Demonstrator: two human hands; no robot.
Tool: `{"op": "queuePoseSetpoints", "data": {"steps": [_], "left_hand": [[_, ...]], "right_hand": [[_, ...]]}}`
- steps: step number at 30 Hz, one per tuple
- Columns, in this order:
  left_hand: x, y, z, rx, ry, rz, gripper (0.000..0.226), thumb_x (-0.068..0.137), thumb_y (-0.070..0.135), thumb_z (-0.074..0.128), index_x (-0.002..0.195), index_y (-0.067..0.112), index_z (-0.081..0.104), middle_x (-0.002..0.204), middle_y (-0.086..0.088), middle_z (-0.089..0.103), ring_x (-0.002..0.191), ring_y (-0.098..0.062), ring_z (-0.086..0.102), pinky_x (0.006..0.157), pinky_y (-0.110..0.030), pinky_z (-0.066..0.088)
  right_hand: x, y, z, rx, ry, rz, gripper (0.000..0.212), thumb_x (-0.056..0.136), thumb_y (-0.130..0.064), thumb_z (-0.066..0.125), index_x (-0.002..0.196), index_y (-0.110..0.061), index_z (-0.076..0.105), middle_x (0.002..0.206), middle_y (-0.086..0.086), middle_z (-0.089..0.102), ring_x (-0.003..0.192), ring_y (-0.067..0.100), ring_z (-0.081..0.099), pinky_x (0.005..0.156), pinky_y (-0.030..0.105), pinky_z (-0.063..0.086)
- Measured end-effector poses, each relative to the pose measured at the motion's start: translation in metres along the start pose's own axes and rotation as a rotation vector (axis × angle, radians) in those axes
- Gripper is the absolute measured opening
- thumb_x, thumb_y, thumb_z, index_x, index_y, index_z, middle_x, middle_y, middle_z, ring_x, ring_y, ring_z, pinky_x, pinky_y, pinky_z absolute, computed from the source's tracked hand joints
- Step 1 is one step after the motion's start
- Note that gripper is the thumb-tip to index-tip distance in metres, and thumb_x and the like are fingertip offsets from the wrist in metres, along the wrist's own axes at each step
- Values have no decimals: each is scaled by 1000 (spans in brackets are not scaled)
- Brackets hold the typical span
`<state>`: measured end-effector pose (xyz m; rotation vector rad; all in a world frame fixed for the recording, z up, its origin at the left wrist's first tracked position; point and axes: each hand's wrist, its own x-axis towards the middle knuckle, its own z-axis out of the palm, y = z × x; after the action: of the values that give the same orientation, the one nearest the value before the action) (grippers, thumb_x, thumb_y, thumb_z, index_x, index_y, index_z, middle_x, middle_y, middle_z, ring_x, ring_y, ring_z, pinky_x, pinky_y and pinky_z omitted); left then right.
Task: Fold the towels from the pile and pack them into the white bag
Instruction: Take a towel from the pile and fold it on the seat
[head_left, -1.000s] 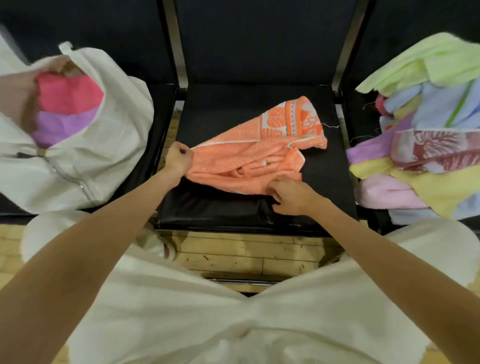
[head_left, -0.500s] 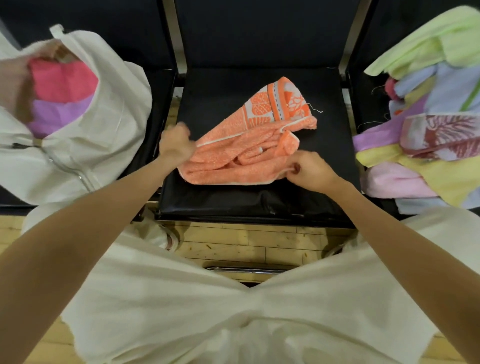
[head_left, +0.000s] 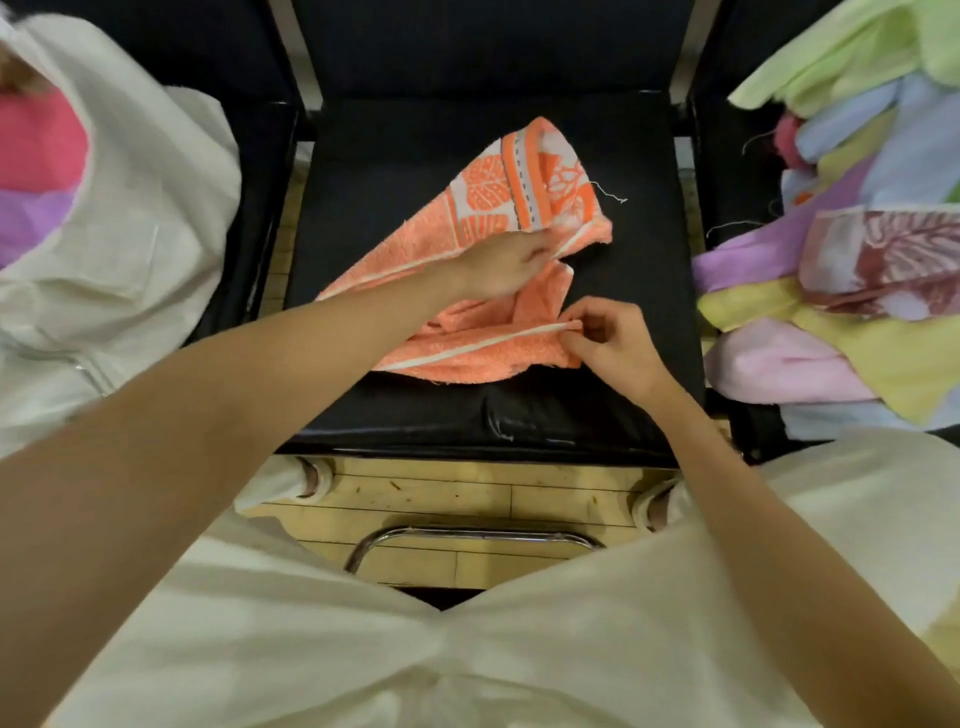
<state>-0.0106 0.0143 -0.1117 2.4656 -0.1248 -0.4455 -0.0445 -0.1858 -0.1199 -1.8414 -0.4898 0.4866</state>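
Note:
An orange patterned towel (head_left: 483, 208) lies crumpled on the black seat (head_left: 389, 171) in the middle. My left hand (head_left: 501, 265) reaches across it and pinches a white-trimmed edge near the towel's right side. My right hand (head_left: 605, 338) pinches the near right corner of the towel. The white bag (head_left: 150, 208) stands open on the left seat with a pink towel (head_left: 36, 140) and a purple towel (head_left: 26, 218) inside. The pile of towels (head_left: 857, 270) in green, blue, purple, yellow and pink sits on the right seat.
Black chair backs rise behind the three seats, with metal frame posts (head_left: 306, 62) between them. A chrome bar (head_left: 467, 535) and wooden floor (head_left: 441, 499) lie below the seat's front edge. My white-clad legs fill the bottom of the view.
My left hand has left the towel's left corner and moved right across the towel to an edge near its right side. My right hand keeps its hold at the near right corner.

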Motion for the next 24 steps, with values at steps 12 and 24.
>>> {"op": "queuePoseSetpoints", "data": {"steps": [12,24], "left_hand": [[32,-14,0,183,247,53,13,88,14,61,98,10,69,101,-4,69,95,-18,62,83,-32,49],[52,-17,8,263,234,9,10,88,15,64,90,7,69,99,-6,66,92,-19,61,81,-33,49]], "right_hand": [[10,5,7,-49,-11,17,27,80,-1,64,90,-26,68,96,-12,69,92,11,66,83,30,54],[8,6,5,-235,84,-23,14,79,-6,72,92,-10,73,75,-20,57,67,8,55,64,8,41]]}}
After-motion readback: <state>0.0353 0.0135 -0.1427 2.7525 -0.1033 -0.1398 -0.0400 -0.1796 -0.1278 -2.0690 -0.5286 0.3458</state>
